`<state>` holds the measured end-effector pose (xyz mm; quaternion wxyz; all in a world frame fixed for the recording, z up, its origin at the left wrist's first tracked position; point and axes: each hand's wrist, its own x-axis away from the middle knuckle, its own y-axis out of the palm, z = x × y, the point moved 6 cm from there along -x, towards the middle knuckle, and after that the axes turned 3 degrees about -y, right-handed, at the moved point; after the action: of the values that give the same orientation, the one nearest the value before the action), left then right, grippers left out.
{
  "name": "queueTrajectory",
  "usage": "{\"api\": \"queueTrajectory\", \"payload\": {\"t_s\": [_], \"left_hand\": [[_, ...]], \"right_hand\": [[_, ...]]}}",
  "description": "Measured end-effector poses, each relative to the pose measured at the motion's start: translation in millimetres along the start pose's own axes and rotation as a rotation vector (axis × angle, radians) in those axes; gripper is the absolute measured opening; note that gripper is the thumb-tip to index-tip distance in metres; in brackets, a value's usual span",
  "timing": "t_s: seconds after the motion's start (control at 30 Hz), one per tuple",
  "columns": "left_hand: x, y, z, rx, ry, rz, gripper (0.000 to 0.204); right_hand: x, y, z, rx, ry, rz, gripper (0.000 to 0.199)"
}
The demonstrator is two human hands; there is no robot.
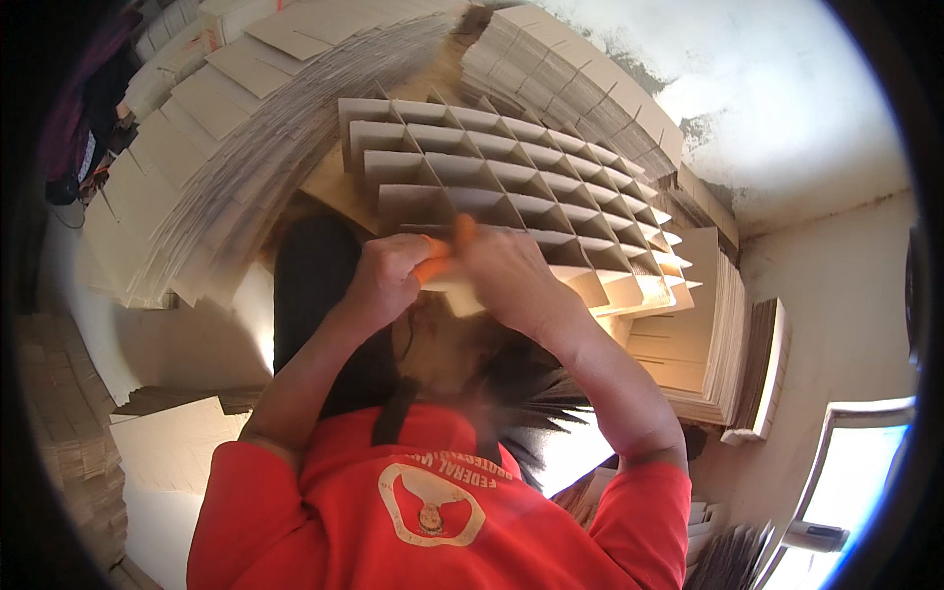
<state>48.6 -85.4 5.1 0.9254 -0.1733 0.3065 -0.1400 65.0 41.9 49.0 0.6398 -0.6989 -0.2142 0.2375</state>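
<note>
A cardboard partition grid [511, 187], with crossed strips slotted into open square cells, sits in front of me. My left hand [385, 273] is curled closed at its near left edge, with an orange covering [431, 264] at its fingers. Whatever that hand may hold is hidden. Close beside it, my right hand [503, 278] is over the grid's near edge. An orange covering [463, 232] also shows at the right hand's fingers, which are smeared by motion. The two hands nearly meet; I cannot tell whether they touch.
Long rows of stacked cardboard strips [236, 147] curve along the left and far side. More slotted strips [570, 88] are piled at the far right. A thick cardboard stack [703, 334] stands right of the grid, near the wall [816, 285]. Loose sheets [177, 447] lie at the left.
</note>
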Motion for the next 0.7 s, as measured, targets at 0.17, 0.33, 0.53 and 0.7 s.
{"api": "queueTrajectory", "payload": {"t_s": [0.17,0.33,0.53,0.7], "left_hand": [[-6,-5,18,-0.156,0.048,-0.017,0.021],[-5,-4,44,-0.358,0.216,0.044,0.05],[-22,28,55,-0.521,0.241,-0.238,0.093],[-52,50,29,-0.546,0.193,-0.415,0.101]], "right_hand": [[-22,-28,-2,-0.111,-0.005,-0.131,0.009],[-10,-49,33,-0.233,0.172,0.055,0.011],[100,-39,132,0.183,0.737,0.356,0.031],[134,-23,126,-0.008,0.712,0.176,0.033]]}}
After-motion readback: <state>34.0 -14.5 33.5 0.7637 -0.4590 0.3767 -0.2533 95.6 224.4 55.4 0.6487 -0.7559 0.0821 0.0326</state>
